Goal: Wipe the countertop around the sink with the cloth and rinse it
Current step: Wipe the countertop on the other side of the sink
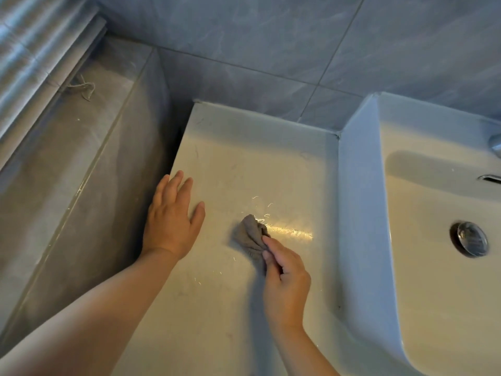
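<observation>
Two hands: both of yours reach in from the near edge over the countertop (244, 164), left of the sink (360, 213).
Right hand (286, 280): the nearer one. Your thumb and curled fingers pinch the near end of the cloth, knuckles raised off the surface.
Cloth (252, 236): small, grey-brown and bunched. It lies on the countertop just beyond your right fingertips, between your two hands and well left of the sink wall.
Bright streak (290, 231): a shiny line runs right from the cloth toward the sink, catching the light.
Left hand (169, 221): flat and palm down at the countertop's left edge, fingers straight and a little apart, thumb angled toward the cloth. It holds nothing and is apart from the cloth.
Countertop: pale and glossy, with faint marks and scratches. Its far edge meets the wall.
Sink: white, raised above the countertop on the right, with a tall side wall.
Sink bowl: a round metal drain stopper (470, 241) sits in the floor; you cannot tell whether it is up or down. Farther back is an overflow slot (489, 178).
Faucet (496, 143): only a metal sliver at the right edge, beyond the slot.
Ledge (67, 158): grey and lower, left of the countertop. A tangle of pale thread (84, 89) lies at its far end.
Wall tiles (271, 50): grey and marbled, behind everything.
</observation>
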Demonstrator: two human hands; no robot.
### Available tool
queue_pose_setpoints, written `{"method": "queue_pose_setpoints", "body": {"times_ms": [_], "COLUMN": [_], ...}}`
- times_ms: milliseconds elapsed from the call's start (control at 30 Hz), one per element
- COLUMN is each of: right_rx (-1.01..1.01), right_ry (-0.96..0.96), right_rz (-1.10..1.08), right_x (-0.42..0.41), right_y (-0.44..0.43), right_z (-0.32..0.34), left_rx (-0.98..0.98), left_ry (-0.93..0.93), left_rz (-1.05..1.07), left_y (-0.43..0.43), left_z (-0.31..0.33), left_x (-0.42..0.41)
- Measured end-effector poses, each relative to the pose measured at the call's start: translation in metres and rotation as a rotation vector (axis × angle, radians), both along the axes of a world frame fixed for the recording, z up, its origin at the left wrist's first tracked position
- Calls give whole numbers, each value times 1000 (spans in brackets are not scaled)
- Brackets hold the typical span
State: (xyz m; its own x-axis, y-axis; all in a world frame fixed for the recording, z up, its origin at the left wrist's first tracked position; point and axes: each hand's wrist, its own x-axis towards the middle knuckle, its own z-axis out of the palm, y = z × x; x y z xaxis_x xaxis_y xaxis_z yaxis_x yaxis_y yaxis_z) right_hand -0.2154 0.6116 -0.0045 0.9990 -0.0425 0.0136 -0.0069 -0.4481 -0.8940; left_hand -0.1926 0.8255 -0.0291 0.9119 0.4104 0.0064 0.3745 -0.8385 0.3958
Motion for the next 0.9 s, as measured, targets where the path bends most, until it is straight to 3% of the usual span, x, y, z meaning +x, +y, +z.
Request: {"method": "queue_pose_setpoints", "body": {"times_ms": [133,300,467,733,900], "right_rx": [68,-154,-285,-430,-379], "right_ry": [-53,-176,-99,-199,-243], "right_rz": [-54,-115,-159,14,120], "right_x": [41,129,171,124,79], "right_y": [-11,-32,-33,-4,9], "right_z": [19,12,-13,-25,-24], "left_rx": [3,17,23,36,33], "left_ry": [-6,-2,2,13,25], "left_rz": [3,-8,-4,-14,-5], "left_y": [0,1,1,1,1], "left_z": [-1,-2,-3,-2,-2], "left_x": [0,-1,0,0,-1]}}
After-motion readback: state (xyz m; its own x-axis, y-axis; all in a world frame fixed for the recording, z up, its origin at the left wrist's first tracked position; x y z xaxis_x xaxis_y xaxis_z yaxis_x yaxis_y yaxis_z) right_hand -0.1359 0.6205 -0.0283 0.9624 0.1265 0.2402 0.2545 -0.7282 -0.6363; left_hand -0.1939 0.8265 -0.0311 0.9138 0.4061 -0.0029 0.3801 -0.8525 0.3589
